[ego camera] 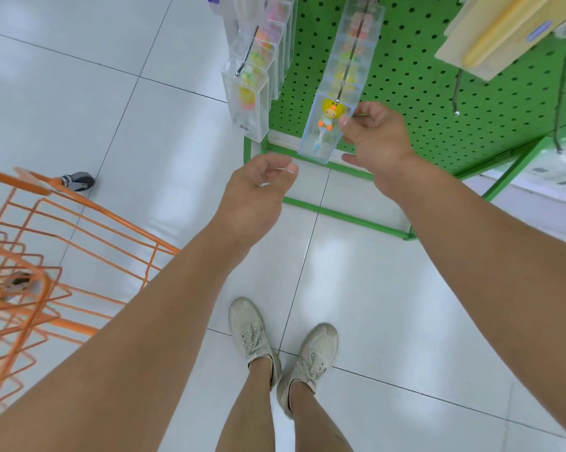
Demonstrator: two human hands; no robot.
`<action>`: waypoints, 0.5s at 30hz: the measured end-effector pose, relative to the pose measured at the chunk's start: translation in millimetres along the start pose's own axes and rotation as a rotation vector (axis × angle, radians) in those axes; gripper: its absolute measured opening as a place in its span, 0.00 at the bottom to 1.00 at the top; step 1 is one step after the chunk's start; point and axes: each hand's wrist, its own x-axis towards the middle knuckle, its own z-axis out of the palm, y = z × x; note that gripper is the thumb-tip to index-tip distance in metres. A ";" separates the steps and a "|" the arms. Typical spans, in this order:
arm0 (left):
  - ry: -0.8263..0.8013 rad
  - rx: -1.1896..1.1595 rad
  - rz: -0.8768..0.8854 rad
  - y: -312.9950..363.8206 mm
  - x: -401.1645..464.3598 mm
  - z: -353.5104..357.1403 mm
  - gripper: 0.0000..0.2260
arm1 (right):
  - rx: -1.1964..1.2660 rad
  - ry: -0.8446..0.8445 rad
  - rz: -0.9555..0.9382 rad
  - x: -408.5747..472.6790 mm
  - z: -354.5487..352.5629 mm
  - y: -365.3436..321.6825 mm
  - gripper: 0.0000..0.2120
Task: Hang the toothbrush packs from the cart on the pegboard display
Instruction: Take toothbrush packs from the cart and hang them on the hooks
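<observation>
At the front of a peg (348,71) on the green pegboard (415,79), a clear toothbrush pack (324,132) with a yellow duck figure is hung and is pinched at its right edge by the right hand (377,140). Just below and left of it, the left hand (253,190) is held loosely curled and empty, above the orange cart (30,256). No writing on the packs can be read.
</observation>
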 end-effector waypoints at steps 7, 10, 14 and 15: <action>-0.022 -0.186 -0.034 33.6 -78.2 -45.1 0.05 | -0.076 0.001 0.355 -62.7 -11.5 -9.2 0.12; 0.109 -0.277 -0.012 53.3 -142.5 -94.6 0.04 | -0.011 -0.140 0.328 -150.5 8.1 -42.5 0.04; 0.396 -0.327 0.006 51.4 -236.9 -191.4 0.03 | -0.018 -0.424 0.123 -286.5 62.2 -117.4 0.04; 0.476 -0.309 -0.009 43.8 -259.2 -217.0 0.04 | -0.032 -0.493 0.071 -315.6 78.8 -134.0 0.04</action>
